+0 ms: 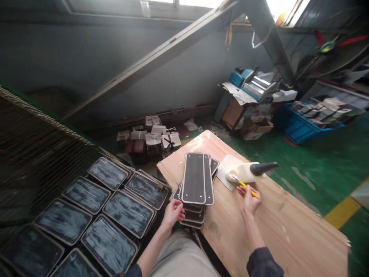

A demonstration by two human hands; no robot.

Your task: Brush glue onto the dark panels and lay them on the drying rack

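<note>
My right hand grips a brush with a yellow handle. The brush tip is in the mouth of a small pale pot, beside a cream bottle with a dark nozzle lying on its side. Before me on the wooden board is a fanned stack of black rectangular panels with light edges and small studs near the corners. Beside the stack's near left corner is my left hand, its fingers loosely bent and slightly apart, with nothing visible in them. Whether it touches the panels I cannot tell.
Rows of black panels with whitish smears lie at the left by a wire mesh rack. A pale sheet lies under the pot. Beyond the wooden board are bundled boxes, a roller machine and a blue crate.
</note>
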